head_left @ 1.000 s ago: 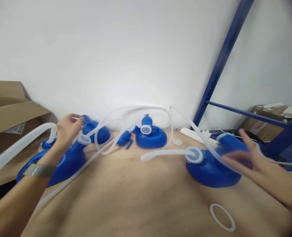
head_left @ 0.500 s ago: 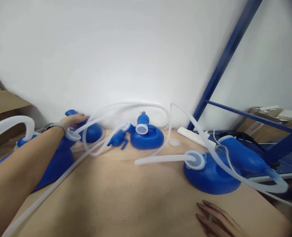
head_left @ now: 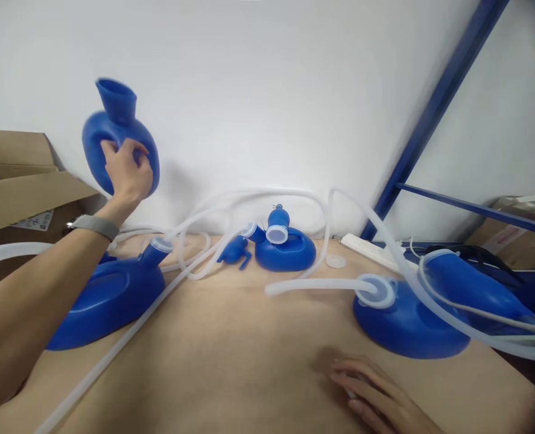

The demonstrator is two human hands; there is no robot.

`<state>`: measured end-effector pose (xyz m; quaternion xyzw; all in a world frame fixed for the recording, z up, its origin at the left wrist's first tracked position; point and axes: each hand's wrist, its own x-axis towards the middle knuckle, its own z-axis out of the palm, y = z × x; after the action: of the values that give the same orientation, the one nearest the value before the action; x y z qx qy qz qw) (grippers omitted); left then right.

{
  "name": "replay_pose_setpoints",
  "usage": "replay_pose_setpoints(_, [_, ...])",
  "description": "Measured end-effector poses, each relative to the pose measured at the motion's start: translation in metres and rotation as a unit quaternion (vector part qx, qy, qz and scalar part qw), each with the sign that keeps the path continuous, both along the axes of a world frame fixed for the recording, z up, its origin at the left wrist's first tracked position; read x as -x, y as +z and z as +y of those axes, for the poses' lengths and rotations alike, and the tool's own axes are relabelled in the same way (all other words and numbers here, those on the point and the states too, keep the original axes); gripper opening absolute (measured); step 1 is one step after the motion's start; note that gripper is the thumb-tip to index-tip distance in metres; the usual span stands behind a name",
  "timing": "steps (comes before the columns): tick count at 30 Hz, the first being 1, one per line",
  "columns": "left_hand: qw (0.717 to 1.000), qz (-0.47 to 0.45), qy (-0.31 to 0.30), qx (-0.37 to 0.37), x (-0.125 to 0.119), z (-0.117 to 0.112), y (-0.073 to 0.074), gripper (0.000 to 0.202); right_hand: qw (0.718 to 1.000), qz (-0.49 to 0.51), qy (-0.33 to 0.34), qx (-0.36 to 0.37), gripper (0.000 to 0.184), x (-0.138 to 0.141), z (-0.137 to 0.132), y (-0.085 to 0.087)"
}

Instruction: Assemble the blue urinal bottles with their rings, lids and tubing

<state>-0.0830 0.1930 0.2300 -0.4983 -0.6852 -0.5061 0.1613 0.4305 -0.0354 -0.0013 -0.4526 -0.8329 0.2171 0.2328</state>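
My left hand (head_left: 130,173) grips a blue plastic urinal bottle (head_left: 116,128), fingers hooked through its handle opening. That bottle is raised against the wall, its flared open mouth upward. Below my left forearm lies another blue urinal bottle (head_left: 113,295) with a whitish cap and tube. My right hand (head_left: 376,392) is low over the table, fingers stretched out and slightly apart, holding nothing I can see; a small pale spot shows between the fingers. Nearest to it lies a capped urinal bottle (head_left: 407,328) with a white tube (head_left: 315,286) in its cap.
At the back of the table (head_left: 249,349) lie a urinal bottle (head_left: 289,256), a small blue funnel-like piece (head_left: 277,220) and a white disc (head_left: 336,261). Looped tubing, a power strip (head_left: 371,253), a blue rack post (head_left: 434,114) and a cardboard box (head_left: 27,199) surround them.
My left hand has lifted the urinal bottle from the table's back left up in front of the wall. My right hand has shifted left and further into view. The view has turned slightly left.
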Motion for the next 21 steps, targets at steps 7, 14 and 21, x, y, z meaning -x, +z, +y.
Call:
replay_pose_setpoints(7, [0.96, 0.135, -0.149, -0.195, -0.085, -0.104, 0.025, 0.061, 0.969, 0.239, -0.053, -0.029, 0.046, 0.092, 0.024, 0.055])
replay_pose_setpoints(14, [0.842, 0.17, -0.45, 0.245, -0.102, -0.155, -0.018, 0.044, 0.803, 0.551, -0.151, -0.17, 0.047, 0.128, 0.071, 0.129])
replay_pose_setpoints(21, [0.753, 0.164, -0.526, 0.36, -0.104, -0.148, -0.077, 0.047, 0.933, 0.336, -0.031, -0.124, 0.039, 0.119, 0.098, 0.117])
